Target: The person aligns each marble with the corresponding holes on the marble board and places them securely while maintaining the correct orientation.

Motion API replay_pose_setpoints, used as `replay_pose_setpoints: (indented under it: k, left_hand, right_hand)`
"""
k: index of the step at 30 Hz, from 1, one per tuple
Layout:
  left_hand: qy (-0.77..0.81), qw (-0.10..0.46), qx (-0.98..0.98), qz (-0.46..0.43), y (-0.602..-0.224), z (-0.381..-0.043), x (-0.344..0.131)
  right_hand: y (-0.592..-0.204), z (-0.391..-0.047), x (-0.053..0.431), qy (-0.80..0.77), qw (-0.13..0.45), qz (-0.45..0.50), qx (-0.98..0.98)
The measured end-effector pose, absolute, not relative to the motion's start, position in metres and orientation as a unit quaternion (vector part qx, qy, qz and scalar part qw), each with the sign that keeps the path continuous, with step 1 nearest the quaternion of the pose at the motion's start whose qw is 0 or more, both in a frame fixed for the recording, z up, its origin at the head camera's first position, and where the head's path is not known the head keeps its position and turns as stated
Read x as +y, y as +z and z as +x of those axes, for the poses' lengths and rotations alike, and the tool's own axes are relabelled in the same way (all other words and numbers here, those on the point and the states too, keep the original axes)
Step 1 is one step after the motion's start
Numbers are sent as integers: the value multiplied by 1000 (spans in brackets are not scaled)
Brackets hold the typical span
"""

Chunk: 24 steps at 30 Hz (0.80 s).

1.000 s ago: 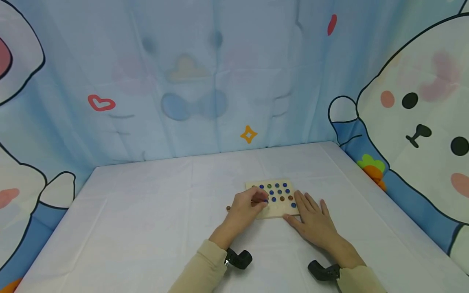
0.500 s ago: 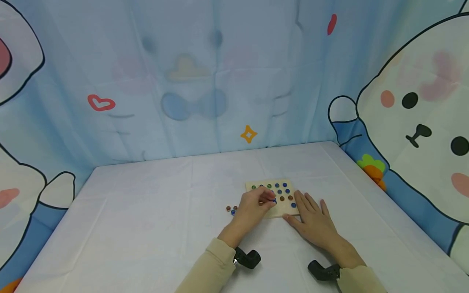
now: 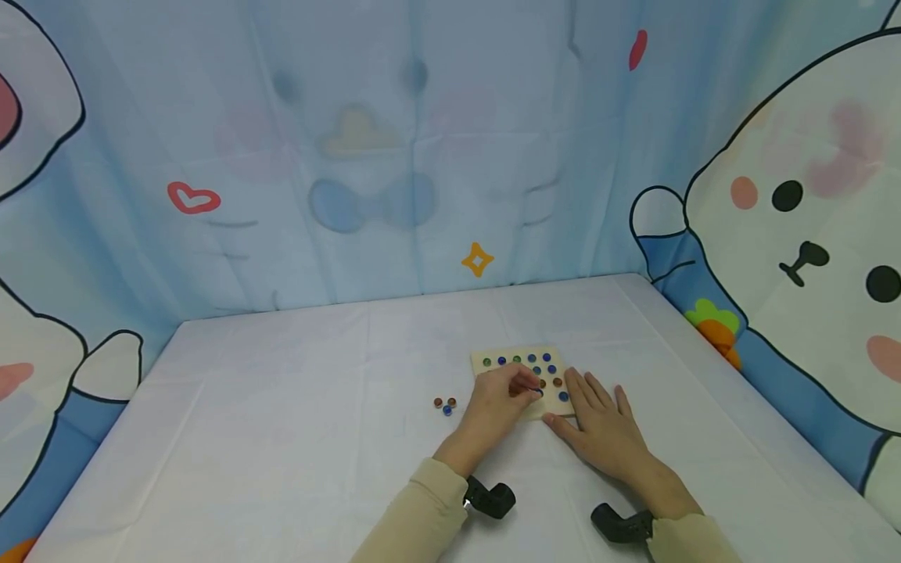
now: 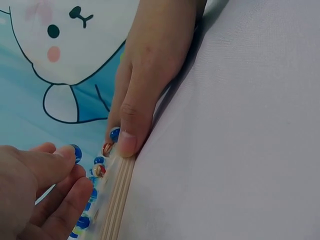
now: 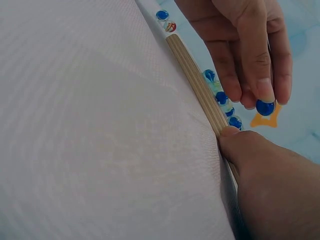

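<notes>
A pale wooden board [image 3: 552, 408] with several rows of glass marbles, blue, green and brown, lies on the table. My left hand [image 3: 495, 405] is over the board and covers part of its left and middle. Between its thumb and fingertips it pinches a blue marble [image 5: 265, 108], held above the seated marbles in the right wrist view. My right hand [image 3: 607, 428] lies with extended fingers along the board's right side, its thumb [image 4: 127, 143] touching the near edge.
Three loose marbles, two brown [image 3: 438, 403] and one blue [image 3: 446, 410], lie on the white tablecloth [image 3: 281, 438] left of the board. Behind the table hangs a light blue cartoon curtain [image 3: 352, 156]. Both wrists wear black camera mounts [image 3: 493, 499].
My left hand has moved rightward across the board with the blue marble. The loose marbles, partly hidden behind it before, are now uncovered. My right hand has stayed in place.
</notes>
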<state>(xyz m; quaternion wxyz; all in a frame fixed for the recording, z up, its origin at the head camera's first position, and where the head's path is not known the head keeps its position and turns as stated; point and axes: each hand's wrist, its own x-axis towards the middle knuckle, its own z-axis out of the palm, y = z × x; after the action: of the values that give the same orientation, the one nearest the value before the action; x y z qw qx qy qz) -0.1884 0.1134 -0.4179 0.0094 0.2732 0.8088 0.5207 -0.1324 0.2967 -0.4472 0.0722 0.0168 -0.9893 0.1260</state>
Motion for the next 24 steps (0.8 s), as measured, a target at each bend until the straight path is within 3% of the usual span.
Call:
replay_pose_setpoints:
  k: [24]
  left_hand:
    - [473,-44,835,277,-430,-189,132]
  right_hand:
    - [-448,-132,297,127,75,19,-989]
